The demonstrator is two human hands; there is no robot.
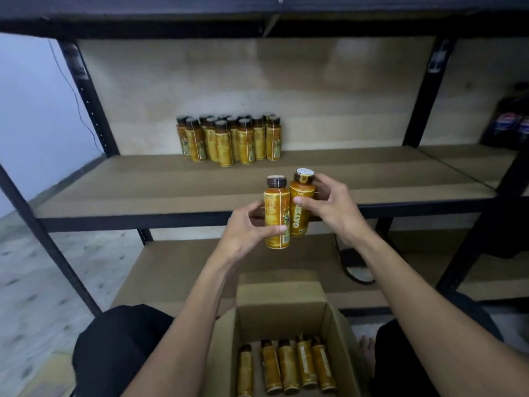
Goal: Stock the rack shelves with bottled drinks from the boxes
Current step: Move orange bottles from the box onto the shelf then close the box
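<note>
My left hand (247,232) grips an orange-yellow bottle (276,213) with a dark cap, held upright in front of the middle shelf (143,193). Right beside it, my right hand (326,206) grips a second bottle (301,200) of the same kind, tilted slightly. The two bottles touch side by side. Further back on that shelf stands a cluster of several identical bottles (230,140). Below my arms an open cardboard box (226,339) holds several more bottles (287,365) lying in a row.
Black rack posts (88,96) frame the shelf bay; an upper shelf beam (257,24) runs overhead. Dark cola bottles (512,121) stand in the bay to the right. A lower shelf (177,270) carries a sandal (355,265). My knees flank the box.
</note>
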